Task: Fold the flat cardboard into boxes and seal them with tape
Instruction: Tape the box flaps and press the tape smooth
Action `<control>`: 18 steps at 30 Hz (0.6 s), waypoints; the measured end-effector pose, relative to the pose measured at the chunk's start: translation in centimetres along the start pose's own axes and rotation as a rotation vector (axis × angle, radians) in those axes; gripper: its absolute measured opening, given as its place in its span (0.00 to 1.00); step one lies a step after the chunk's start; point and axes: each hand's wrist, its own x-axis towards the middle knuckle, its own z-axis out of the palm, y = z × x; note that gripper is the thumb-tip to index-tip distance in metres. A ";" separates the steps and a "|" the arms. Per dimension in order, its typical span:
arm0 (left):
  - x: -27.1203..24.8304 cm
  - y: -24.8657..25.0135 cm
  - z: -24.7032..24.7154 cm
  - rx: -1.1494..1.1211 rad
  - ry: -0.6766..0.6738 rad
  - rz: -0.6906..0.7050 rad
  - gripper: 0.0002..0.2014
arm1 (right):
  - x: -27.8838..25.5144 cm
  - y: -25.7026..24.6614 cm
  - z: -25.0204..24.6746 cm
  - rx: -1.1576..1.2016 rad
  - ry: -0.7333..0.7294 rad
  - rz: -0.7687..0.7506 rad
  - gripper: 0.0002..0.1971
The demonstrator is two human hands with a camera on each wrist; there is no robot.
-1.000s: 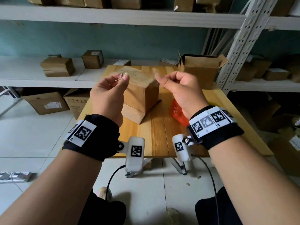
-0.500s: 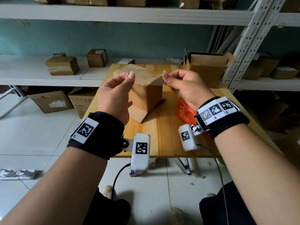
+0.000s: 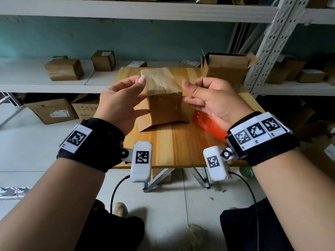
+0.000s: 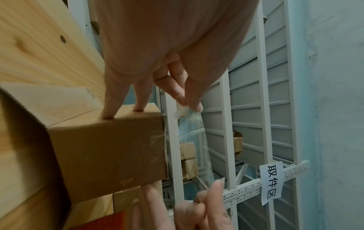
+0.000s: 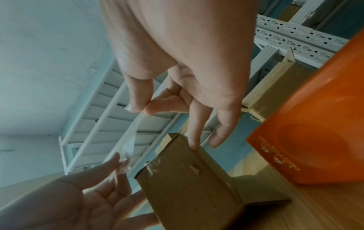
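Box (image 3: 164,98) folded, upright mid-counter (image 3: 181,147), one strip already on top; second tape (image 5: 130,140) strip pinched taut between left hand (image 3: 121,104) and right hand (image 3: 208,100), not yet stuck down.

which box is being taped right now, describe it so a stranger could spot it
Start at the wooden table below the shelves. The box stands at its middle between the left hand and right hand, which stretch clear tape over its top. Unlike the open box behind it, its top flaps are closed.
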 end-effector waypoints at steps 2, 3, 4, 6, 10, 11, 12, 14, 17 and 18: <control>-0.2 0.1 0.0 0.011 -0.007 -0.002 0.11 | -0.8 -0.3 0.1 0.024 -0.001 0.007 0.17; -0.3 0.1 0.0 0.026 -0.009 -0.002 0.11 | -1.1 -0.4 0.1 0.034 0.001 0.012 0.16; -0.5 0.1 0.0 0.046 -0.008 0.002 0.10 | -1.4 -0.5 0.1 0.040 0.005 0.016 0.16; -0.9 0.0 0.0 0.085 0.010 0.033 0.09 | -2.0 -0.8 0.1 0.037 0.015 0.014 0.17; -1.6 -0.2 0.2 0.126 0.058 0.184 0.13 | -2.7 -0.9 -0.3 -0.009 0.066 -0.027 0.18; -1.7 -0.2 0.3 0.127 0.062 0.226 0.14 | -2.8 -1.0 -0.3 -0.028 0.084 -0.050 0.17; -1.9 -0.3 0.3 0.138 0.073 0.265 0.15 | -2.9 -1.0 -0.4 -0.055 0.104 -0.080 0.15; -2.1 -0.4 0.3 0.166 0.100 0.328 0.16 | -2.9 -0.9 -0.6 -0.114 0.142 -0.141 0.13; -2.3 -0.5 0.2 0.187 0.121 0.384 0.24 | -2.8 -0.8 -0.7 -0.188 0.154 -0.234 0.14; -2.3 -0.4 0.1 0.190 0.122 0.386 0.28 | -2.7 -0.7 -0.8 -0.210 0.157 -0.265 0.14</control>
